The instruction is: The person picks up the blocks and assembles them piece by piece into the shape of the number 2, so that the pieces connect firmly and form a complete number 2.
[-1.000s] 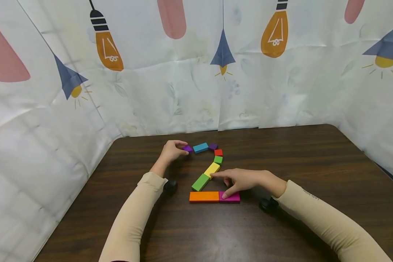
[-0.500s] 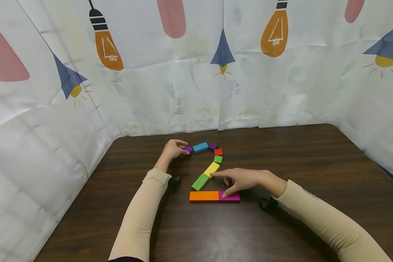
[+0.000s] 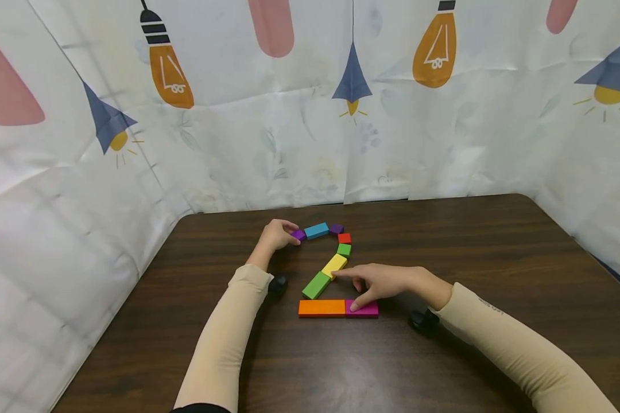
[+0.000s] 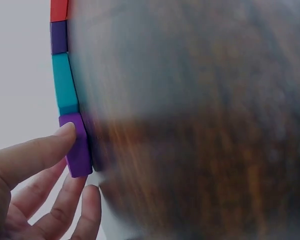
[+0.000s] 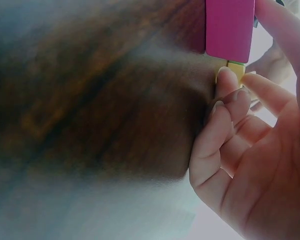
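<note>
My left hand (image 3: 276, 235) pinches a purple block (image 3: 299, 234) at the far left end of a curved row of coloured wooden blocks. In the left wrist view the thumb lies on that purple block (image 4: 80, 155), whose end meets a blue block (image 4: 65, 82). From there the row bends through dark purple (image 3: 336, 229), red (image 3: 344, 238) and small green (image 3: 344, 250) blocks to a yellow block (image 3: 336, 264) and a longer green block (image 3: 316, 285). My right hand (image 3: 387, 282) rests its thumb on a magenta block (image 3: 370, 310), with its index fingertip at the yellow block.
An orange block (image 3: 322, 308) lies end to end with the magenta one, forming a straight base line. The dark wood table (image 3: 470, 246) stretches out on both sides. Behind it hangs a white curtain (image 3: 227, 155) printed with lamps.
My left hand has shifted slightly right with the purple block, bringing it up against the blue block's end. The left forearm has swung right too. My right hand stays in place.
</note>
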{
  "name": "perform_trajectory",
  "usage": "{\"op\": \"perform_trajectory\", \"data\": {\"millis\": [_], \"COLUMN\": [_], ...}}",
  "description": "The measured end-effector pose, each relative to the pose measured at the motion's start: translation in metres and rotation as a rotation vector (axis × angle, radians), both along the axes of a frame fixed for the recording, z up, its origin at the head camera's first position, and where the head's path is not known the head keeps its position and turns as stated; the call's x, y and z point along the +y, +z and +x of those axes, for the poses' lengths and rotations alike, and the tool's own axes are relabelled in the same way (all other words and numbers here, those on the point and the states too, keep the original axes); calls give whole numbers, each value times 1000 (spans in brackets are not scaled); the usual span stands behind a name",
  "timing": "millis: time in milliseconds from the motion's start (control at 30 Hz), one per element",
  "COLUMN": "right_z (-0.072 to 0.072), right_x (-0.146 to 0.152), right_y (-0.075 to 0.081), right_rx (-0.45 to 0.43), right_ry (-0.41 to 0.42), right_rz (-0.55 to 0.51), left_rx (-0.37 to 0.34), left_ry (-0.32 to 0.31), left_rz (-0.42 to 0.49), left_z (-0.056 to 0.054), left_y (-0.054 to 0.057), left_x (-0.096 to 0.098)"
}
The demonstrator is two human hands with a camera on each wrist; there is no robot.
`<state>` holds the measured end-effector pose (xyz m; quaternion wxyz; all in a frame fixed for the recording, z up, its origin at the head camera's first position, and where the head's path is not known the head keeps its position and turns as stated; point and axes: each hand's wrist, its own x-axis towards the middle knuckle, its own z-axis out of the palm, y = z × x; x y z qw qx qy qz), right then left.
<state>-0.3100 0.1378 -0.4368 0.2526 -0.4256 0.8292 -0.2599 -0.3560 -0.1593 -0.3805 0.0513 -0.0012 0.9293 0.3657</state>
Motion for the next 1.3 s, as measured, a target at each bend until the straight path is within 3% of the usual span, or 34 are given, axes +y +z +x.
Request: {"op": "perform_trajectory", "data": {"millis": [67, 267, 567, 767, 1000, 1233, 1300], "right_z": [-16, -15, 13, 14, -3, 13, 13], "right_x": [3, 4, 0, 1, 5, 0, 1], "right_y": [-23, -24, 23, 24, -8, 16, 19], "right_rx": [13, 12, 13, 10, -50, 47, 7], "right_ry": [18, 19, 51, 36, -2, 61, 49], "right_rz": [-7, -20, -37, -29, -49, -46, -45], "left_rx": [-8, -13, -18, -24, -29, -27, -28], "left_ry": [-7, -21, -37, -41, -60, -75, -82], "left_rz": [1, -9, -6, -2, 3, 9, 14], "left_z": [1, 1, -2, -3, -2, -2, -2], "left_y": [0, -1, -1, -4, -7, -6, -6], "left_x": [1, 2, 3, 5, 5, 1, 0]}}
